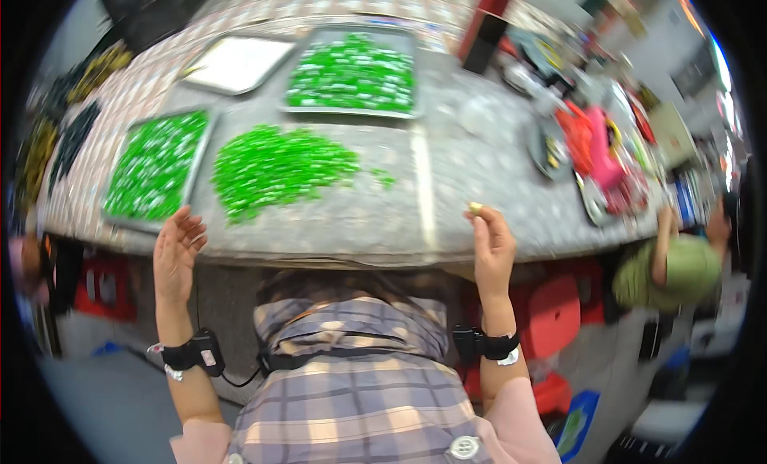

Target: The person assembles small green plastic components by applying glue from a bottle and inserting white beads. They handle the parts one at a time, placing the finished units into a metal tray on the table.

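Observation:
My left hand (177, 252) hovers by the table's front edge, near the corner of a metal tray (197, 156) of small green-and-white pieces (154, 167). Its fingers are loosely bent and apart, with nothing in them. Farther right, my right hand (497, 244) is raised at the front edge, thumb and fingertips pinched on a small yellowish piece (475, 208), too blurred to name. Between the hands, a loose heap of small bright green pieces (280, 172) lies on the grey table (359, 228). A few stray green pieces (384, 178) lie at its right.
Behind the heap are a second filled tray (351, 112) and a tray with a white surface (238, 64). A red and black box (482, 40) stands at the back. Clutter with a pink item (601, 148) covers the right side. Another person in green (671, 272) is at far right.

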The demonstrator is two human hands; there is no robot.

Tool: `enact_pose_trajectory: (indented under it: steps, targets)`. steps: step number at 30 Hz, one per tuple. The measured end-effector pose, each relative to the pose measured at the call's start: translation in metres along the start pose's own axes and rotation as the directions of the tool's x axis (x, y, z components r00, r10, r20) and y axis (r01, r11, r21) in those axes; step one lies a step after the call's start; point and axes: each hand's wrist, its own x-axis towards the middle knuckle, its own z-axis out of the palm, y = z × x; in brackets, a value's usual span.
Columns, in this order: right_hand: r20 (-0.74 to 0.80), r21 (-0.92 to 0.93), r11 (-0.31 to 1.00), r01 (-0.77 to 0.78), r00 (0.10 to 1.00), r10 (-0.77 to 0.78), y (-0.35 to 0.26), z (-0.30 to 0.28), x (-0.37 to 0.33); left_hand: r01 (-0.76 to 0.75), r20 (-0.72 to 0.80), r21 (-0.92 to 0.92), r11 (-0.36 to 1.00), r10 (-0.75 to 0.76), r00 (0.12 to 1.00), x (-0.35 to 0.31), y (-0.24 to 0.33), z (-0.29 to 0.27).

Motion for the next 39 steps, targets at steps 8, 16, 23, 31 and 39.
enact_pose_trajectory:
  steps: [8, 16, 23, 31, 39]
  targets:
    - [0.172, -0.346, 0.873, -0.343, 0.892, 0.418, -0.034, -0.173, -0.06, 0.136, 0.138, 0.245, 0.96, -0.174, 0.975, 0.026, -0.032, 0.05]
    - [0.071, -0.244, 0.946, -0.214, 0.969, 0.237, 0.005, -0.157, -0.057, 0.129, 0.013, 0.31, 0.942, -0.14, 0.99, 0.036, -0.048, 0.06]
    - [0.146, -0.204, 0.978, -0.032, 0.987, 0.063, 0.03, -0.121, -0.039, 0.013, -0.037, 0.323, 0.946, -0.001, 0.999, 0.031, -0.055, 0.048]
    - [0.024, -0.262, 0.944, 0.203, 0.979, -0.204, 0.025, -0.104, 0.003, 0.022, -0.05, 0.38, 0.925, -0.003, 0.999, 0.03, -0.055, 0.071]
    - [-0.313, -0.258, 0.952, -0.165, 0.947, 0.08, 0.045, -0.188, -0.051, 0.08, -0.118, 0.482, 0.872, -0.026, 0.993, 0.032, -0.055, 0.065]
